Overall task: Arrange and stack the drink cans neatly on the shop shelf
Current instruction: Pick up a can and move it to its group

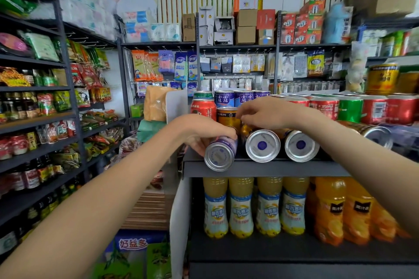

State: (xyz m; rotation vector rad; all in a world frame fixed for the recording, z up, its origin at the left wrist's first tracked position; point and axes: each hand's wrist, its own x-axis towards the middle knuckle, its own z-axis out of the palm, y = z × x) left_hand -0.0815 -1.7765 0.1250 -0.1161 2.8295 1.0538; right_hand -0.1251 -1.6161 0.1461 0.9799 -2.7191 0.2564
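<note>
A purple can point(219, 154) is held lying on its side at the front left corner of the shelf point(283, 169), with its base turned outward and jutting slightly past the edge. The left hand point(200, 135) is wrapped over it from above, fingers curled round its body, probably so that it is kept from rolling off and can be stood up or stacked. The right hand point(260, 112) is reached across the pair of gold cans point(263, 145) that lie on their sides just beside the purple one. Its fingers are bent down towards an upright gold can point(228, 118) behind them, and whether anything is pinched there cannot be told. Little free room is left on this shelf. A red can point(203, 108) and a group of blue cans point(224, 98) are packed close behind, a row of red and green cans point(374, 108) fills the right, and another tipped can point(371, 135) lies near the right forearm. The front strip is taken up by the lying pair, which would likely have to be righted first. Juice bottles point(240, 208) are lined up on the level below.
</note>
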